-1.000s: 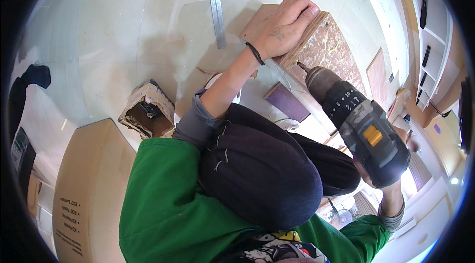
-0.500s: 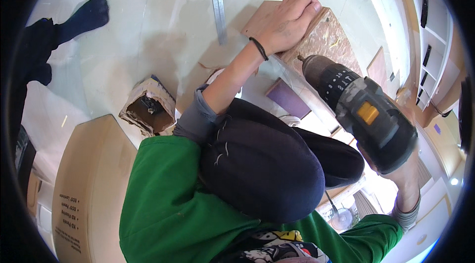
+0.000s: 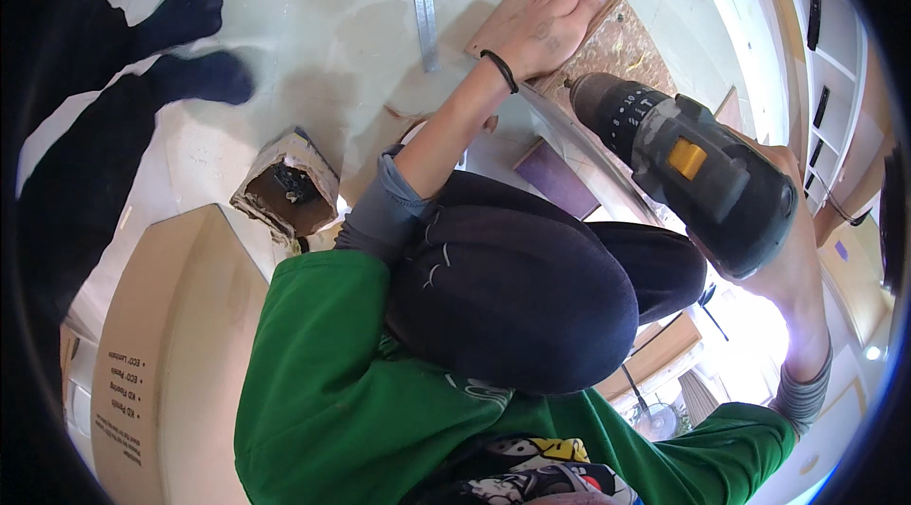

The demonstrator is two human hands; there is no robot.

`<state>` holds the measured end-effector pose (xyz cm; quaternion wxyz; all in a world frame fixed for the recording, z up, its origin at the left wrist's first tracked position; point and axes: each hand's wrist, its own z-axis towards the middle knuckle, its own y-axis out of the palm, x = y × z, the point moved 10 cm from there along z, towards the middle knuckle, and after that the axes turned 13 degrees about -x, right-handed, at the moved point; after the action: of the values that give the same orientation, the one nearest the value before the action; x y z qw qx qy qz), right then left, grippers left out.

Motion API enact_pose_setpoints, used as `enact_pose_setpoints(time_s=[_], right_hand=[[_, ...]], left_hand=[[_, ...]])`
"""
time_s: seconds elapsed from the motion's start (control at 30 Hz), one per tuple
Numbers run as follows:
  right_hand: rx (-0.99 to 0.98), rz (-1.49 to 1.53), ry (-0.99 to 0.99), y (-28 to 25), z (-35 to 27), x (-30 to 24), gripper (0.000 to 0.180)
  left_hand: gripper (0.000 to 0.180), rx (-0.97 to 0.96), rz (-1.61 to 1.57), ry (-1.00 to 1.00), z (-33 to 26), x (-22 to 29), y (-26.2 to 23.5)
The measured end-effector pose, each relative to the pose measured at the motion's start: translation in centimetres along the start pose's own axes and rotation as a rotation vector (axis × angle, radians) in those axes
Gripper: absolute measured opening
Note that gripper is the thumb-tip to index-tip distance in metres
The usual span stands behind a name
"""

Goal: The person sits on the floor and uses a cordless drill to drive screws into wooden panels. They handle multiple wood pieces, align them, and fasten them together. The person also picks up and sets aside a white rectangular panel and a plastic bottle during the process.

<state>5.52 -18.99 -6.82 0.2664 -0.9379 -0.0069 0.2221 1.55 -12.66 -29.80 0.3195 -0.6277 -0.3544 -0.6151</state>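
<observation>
My left hand [image 3: 550,28] is wrapped over the top edge of a wooden board [image 3: 631,42] with a speckled, chipboard-like face, steadying it ahead of my knees. In my right hand [image 3: 790,253] is a black cordless drill [image 3: 707,168] with a yellow patch on its housing. My fingers on its grip are mostly hidden behind the drill body. The drill's chuck points left and away, its short bit at the lower left edge of the speckled face; whether the tip touches the wood I cannot tell.
A metal ruler [image 3: 422,7] lies on the pale floor. Near my left arm stands a torn open carton [image 3: 318,156]; a larger cardboard box [image 3: 161,315] is at lower left. Another person's socked feet [image 3: 195,9] are at left. A purple-brown panel [image 3: 555,177] lies beyond my knees.
The drill has shifted slightly up and left, its chuck overlapping the board's lower edge. My left hand keeps its hold. The other person's second leg and foot have moved further into view.
</observation>
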Motion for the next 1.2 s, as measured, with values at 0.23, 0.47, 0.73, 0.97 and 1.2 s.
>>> enact_pose_setpoints(time_s=[0.23,0.47,0.73,0.97,1.2], right_hand=[[0.13,-0.123,0.126,-0.3,-1.6,0.8,0.045],[0.19,-0.118,0.074,0.2,-1.6,0.2,0.035],[0.196,-0.058,0.228,0.4,-2.2,1.0,0.028],[0.205,-0.029,0.31,0.5,-2.9,0.9,0.028],[0.213,0.057,0.431,0.4,-3.3,1.1,0.031]], left_hand=[[0.034,0.024,-0.003,0.006,0.4,-1.1,0.3],[0.034,0.039,-0.015,0.021,1.3,-2.2,0.5],[0.035,-0.081,-0.019,0.082,1.6,-2.4,0.5],[0.035,-0.017,-0.05,0.058,1.2,-1.6,0.2],[0.04,-0.017,-0.022,-0.015,0.6,-0.9,0.0]])
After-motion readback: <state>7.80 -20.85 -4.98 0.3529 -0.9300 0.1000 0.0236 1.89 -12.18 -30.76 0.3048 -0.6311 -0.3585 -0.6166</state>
